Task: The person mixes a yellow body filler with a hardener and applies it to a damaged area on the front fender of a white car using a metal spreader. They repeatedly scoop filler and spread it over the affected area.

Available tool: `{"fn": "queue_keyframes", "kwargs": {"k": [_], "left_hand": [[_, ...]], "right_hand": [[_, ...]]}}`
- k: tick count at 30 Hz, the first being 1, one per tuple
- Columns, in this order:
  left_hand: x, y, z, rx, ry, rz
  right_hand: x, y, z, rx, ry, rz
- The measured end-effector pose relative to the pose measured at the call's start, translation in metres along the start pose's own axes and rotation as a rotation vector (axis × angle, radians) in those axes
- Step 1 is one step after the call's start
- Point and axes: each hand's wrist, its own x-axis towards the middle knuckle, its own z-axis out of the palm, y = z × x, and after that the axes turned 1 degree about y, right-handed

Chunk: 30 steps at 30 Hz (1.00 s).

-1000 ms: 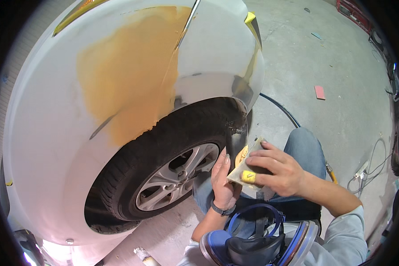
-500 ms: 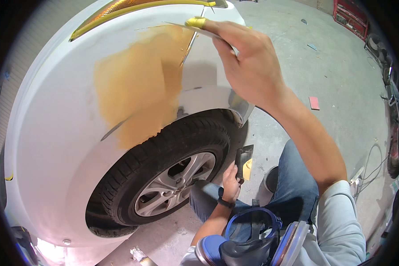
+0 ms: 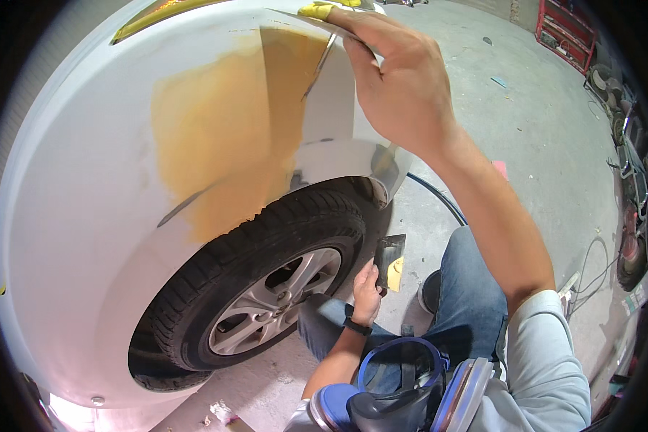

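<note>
A right hand (image 3: 403,86) grips a metal spreader (image 3: 317,18) tipped with yellow filler against the white car fender (image 3: 72,216) (an ochre filler patch (image 3: 223,137) just left of it), while the left hand (image 3: 367,291) clasps a filler-smeared mixing board (image 3: 389,259) below.

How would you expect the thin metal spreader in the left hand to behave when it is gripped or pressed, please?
The metal spreader looks like a thin flat sheet, so probably light and slightly springy. The left hand holds it by one edge, suggesting little weight. The yellow filler on it may make it messy to touch.
</note>
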Motion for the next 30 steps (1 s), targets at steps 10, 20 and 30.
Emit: {"fn": "queue_keyframes", "kwargs": {"k": [10, 20, 30], "left_hand": [[0.004, -0.005, -0.004, -0.011, -0.048, 0.029], [0.001, 0.001, 0.005, 0.017, -0.055, 0.031], [0.008, -0.013, -0.002, -0.015, -0.037, 0.06]], "right_hand": [[0.014, 0.003, -0.009, 0.123, -0.055, 0.015], [-0.013, -0.022, 0.021, -0.004, 0.085, -0.055], [-0.051, -0.059, 0.043, -0.064, 0.163, -0.008]]}}
